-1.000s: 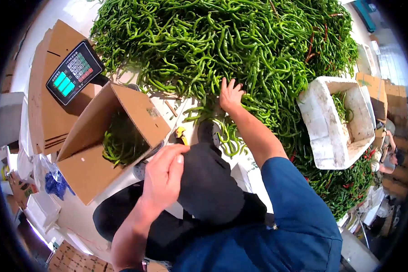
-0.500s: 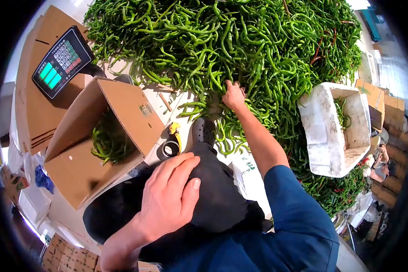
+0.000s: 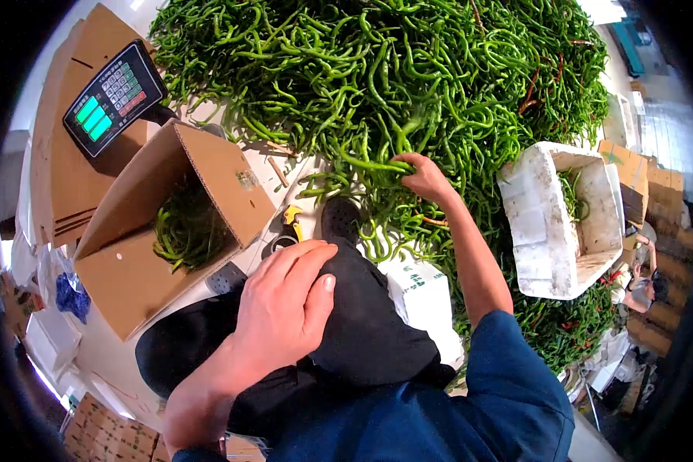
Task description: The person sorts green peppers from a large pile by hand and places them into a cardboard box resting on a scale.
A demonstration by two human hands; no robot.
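A big heap of long green chili peppers (image 3: 346, 69) covers the floor in front of me. My right hand (image 3: 426, 179) is at its near edge, closed on a few green chili peppers (image 3: 369, 163) that point out to the left. How many it holds I cannot make out. My left hand (image 3: 281, 296) lies over my knee, its fingers stretched out and holding nothing. Left of my legs, a cardboard box (image 3: 123, 296) lies open, with green chili peppers (image 3: 189, 231) inside.
A weighing scale's lit display (image 3: 115, 96) stands behind the box. A yellow-handled tool (image 3: 293, 219) and a tape roll (image 3: 283, 243) lie near my shoe. On the right, a white foam box (image 3: 543, 223) rests against the heap. Another person (image 3: 641, 286) is at far right.
My right hand has drawn back slightly right and down from the heap, and chili peppers now show in its fingers. My left hand stays on the knee. The view has shifted a little.
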